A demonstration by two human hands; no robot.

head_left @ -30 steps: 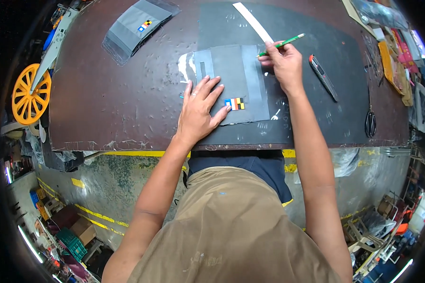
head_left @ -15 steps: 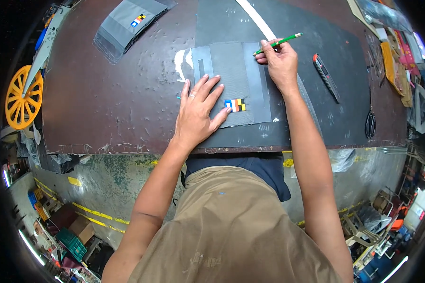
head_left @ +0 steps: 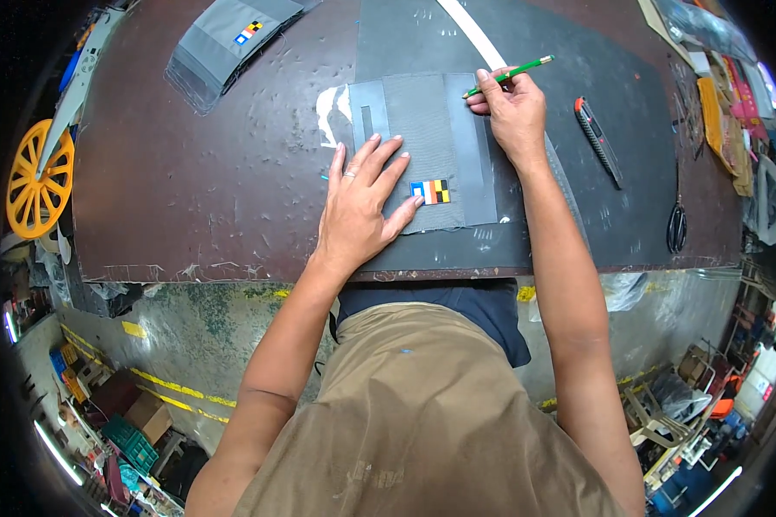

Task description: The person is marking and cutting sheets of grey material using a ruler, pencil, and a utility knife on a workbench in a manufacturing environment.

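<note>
Grey fabric, a flat rectangular panel (head_left: pixel 422 142) with a small multicoloured patch (head_left: pixel 429 191) near its lower edge, lies in front of us on a dark cutting mat (head_left: pixel 578 215) that covers the right part of the brown worktable (head_left: pixel 190 189). Our left hand (head_left: pixel 362 202) rests palm down on the panel's left half, fingers spread and flat, holding nothing, with the fingertips reaching toward the panel's upper left and the thumb just beside the patch. Our right hand (head_left: pixel 513 112) sits at the panel's upper right corner, fingers closed around a green pencil (head_left: pixel 509 76); the pencil slants up to the right, its tip at the panel's top edge. A white strip (head_left: pixel 472 33) runs diagonally across the mat just above that hand, and we cannot tell whether the hand touches it. To the right of our right forearm a utility knife (head_left: pixel 597 140) lies on the mat, well apart from the panel, and farther right a pair of scissors (head_left: pixel 677 226) lies near the mat's edge. At the table's upper left another grey fabric piece (head_left: pixel 224 47) with a similar coloured patch lies apart from our hands. A yellow spoked wheel (head_left: pixel 36 177) stands off the table's left end
</note>
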